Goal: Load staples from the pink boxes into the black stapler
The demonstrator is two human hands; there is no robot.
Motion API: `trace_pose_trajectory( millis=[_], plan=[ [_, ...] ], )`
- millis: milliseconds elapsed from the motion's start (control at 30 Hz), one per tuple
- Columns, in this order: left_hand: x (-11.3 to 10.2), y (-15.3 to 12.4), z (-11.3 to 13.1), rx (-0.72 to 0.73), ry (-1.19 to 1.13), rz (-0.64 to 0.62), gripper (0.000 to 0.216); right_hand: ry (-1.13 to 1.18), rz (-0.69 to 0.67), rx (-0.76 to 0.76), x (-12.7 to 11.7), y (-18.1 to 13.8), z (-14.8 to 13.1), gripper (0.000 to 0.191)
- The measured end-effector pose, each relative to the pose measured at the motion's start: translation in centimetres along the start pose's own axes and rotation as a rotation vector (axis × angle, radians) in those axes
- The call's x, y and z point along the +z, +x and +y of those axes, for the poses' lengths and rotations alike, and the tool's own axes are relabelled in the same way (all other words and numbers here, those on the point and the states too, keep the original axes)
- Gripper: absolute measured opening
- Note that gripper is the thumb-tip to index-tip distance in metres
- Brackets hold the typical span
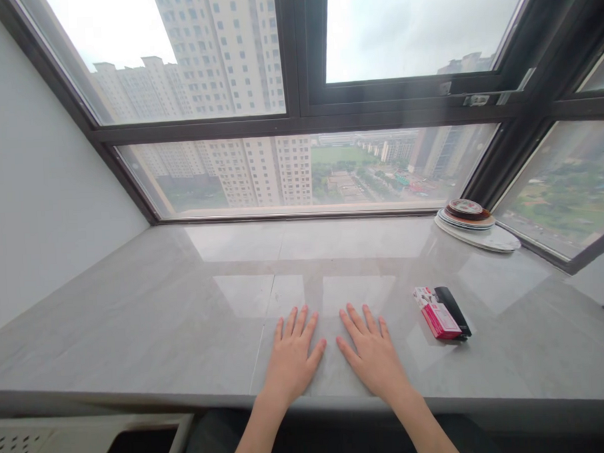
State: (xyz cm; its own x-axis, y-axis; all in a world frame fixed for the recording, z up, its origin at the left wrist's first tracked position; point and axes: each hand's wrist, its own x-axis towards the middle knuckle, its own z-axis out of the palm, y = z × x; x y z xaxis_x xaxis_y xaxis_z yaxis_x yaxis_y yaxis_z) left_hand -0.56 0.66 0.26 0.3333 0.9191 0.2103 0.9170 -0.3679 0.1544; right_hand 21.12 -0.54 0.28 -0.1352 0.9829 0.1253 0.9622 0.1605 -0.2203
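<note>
Both of my hands rest palm down near the front edge of a glossy grey tiled sill (150, 320). My left hand (294, 357) lies flat with its fingers spread, touching only the tile. Beside it, my right hand (372, 353) is flat too, thumb toward the left one, and holds nothing. To the right of my right hand lies a small pink and white box (437, 313). A black stapler (453, 312) lies against the box's right side, partly hidden by it.
A stack of plates and round mats (466, 218) sits in the far right corner by the dark window frame (297, 124). A white wall (44, 171) bounds the left side. Below the sill at front left is a pale perforated container (66, 444).
</note>
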Motion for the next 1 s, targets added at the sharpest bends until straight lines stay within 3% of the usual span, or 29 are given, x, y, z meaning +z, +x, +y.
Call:
trace_pose_trajectory(
  millis=[300,467,567,633,700,800,867,1000],
  plan=[
    [0.1,0.1,0.1,0.003,0.0,0.003,0.059,0.054,0.01,0.007,0.1,0.0,0.1,0.063],
    [0.1,0.1,-0.1,0.003,-0.009,-0.003,0.059,0.383,-0.016,-0.006,-2.6,0.0,1.6,0.053],
    [0.1,0.1,-0.1,0.001,-0.014,-0.006,0.059,0.522,0.186,0.091,-6.4,-0.1,5.5,0.052],
    [0.1,0.1,-0.1,0.002,-0.018,-0.008,0.058,0.444,0.417,0.211,-8.5,0.0,9.8,0.053],
    [0.0,0.1,-0.1,0.002,-0.023,-0.009,0.058,0.384,0.51,0.319,-9.6,0.1,14.8,0.056],
    [0.0,0.2,-0.1,0.001,-0.032,-0.007,0.058,0.415,0.416,0.464,-9.1,0.1,21.4,0.062],
    [0.0,0.2,-0.1,0.0,-0.039,-0.003,0.058,0.602,0.281,0.497,-8.1,-0.1,24.2,0.065],
    [0.0,0.2,0.0,-0.001,-0.064,-0.007,0.057,0.8,0.121,0.482,-6.8,-0.5,25.1,0.068]
  ],
)
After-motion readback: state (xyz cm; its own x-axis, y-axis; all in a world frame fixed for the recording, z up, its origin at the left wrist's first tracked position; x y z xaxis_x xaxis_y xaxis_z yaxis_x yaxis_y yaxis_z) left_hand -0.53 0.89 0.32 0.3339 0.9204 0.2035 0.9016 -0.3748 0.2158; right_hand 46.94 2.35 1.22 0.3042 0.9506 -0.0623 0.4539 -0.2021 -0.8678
